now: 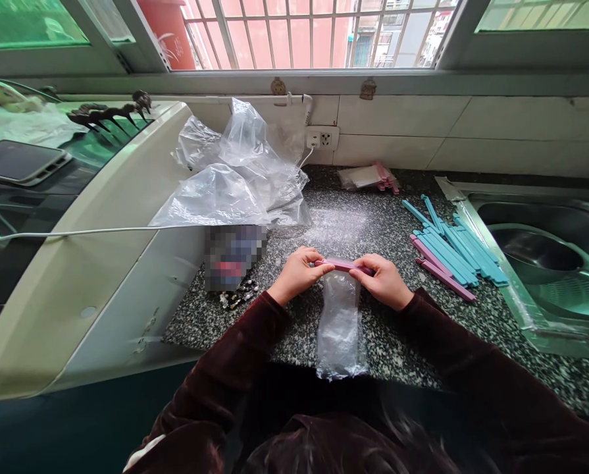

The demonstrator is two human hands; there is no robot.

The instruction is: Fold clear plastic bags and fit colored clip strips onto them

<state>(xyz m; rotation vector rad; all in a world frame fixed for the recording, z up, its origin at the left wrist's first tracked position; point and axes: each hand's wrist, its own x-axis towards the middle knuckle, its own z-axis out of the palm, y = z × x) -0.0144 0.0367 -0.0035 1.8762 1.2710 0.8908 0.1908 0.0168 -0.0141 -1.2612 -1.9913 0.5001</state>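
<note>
Between both hands, a pink bag sealing clip [342,264] lies across the upper end of a clear plastic bag [341,322]. My left hand [298,273] pinches the clip's left end between thumb and fingers. On the other end, my right hand [384,280] is closed with its thumb along the clip. The bag hangs down from the clip toward the counter's front edge; it looks flat and wrinkled. To the right of my right hand lies a pile of blue sealing clips [459,247], with several pink clips [445,280] at its near side.
A large crumpled clear plastic sheet [235,187] sits behind left, beside a washing machine [121,263] with a white cable across it. A packet with pink clips [370,178] lies near the wall. The sink [561,204] is at right. Small shiny pieces [237,296] lie left.
</note>
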